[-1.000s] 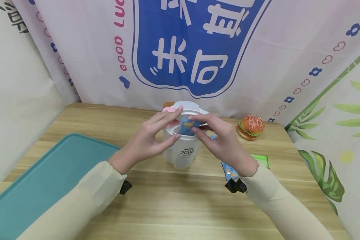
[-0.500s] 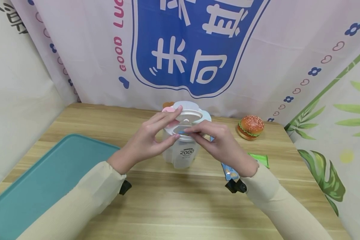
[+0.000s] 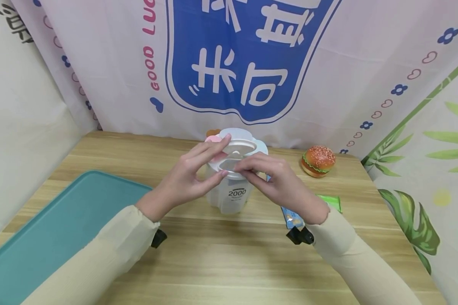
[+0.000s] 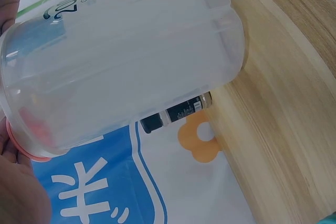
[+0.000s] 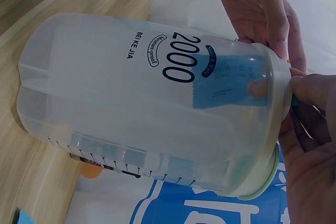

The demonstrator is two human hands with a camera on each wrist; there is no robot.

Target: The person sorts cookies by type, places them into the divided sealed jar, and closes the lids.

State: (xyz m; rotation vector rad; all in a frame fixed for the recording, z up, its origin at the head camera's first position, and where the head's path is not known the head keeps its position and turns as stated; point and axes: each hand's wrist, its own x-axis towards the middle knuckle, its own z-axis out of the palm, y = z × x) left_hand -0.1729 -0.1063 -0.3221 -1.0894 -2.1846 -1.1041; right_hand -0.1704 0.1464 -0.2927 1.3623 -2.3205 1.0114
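A clear plastic storage jar (image 3: pixel 233 197) marked "2000" stands upright on the table, with one flap of its white lid (image 3: pixel 236 146) raised. My left hand (image 3: pixel 191 176) holds the jar at its top, thumb on the front rim and fingers at the left side of the lid. My right hand (image 3: pixel 271 173) is at the lid opening, thumb and forefinger pinched together. In the right wrist view a blue snack packet (image 5: pixel 223 82) hangs inside the jar, seen through its wall; a blue edge shows at the right fingertips. The left wrist view shows a pink lid flap (image 4: pixel 23 145) near the left fingers.
A teal tray (image 3: pixel 72 220) lies at the left. Right of the jar are a blue packet (image 3: pixel 293 218), a green packet (image 3: pixel 333 202) and a toy hamburger (image 3: pixel 318 161). Behind the jar, a small dark-labelled bottle (image 4: pixel 181 111) shows in the left wrist view.
My right hand has lowered the blue packet from above the lid opening down into the jar. My left hand has stayed on the jar.
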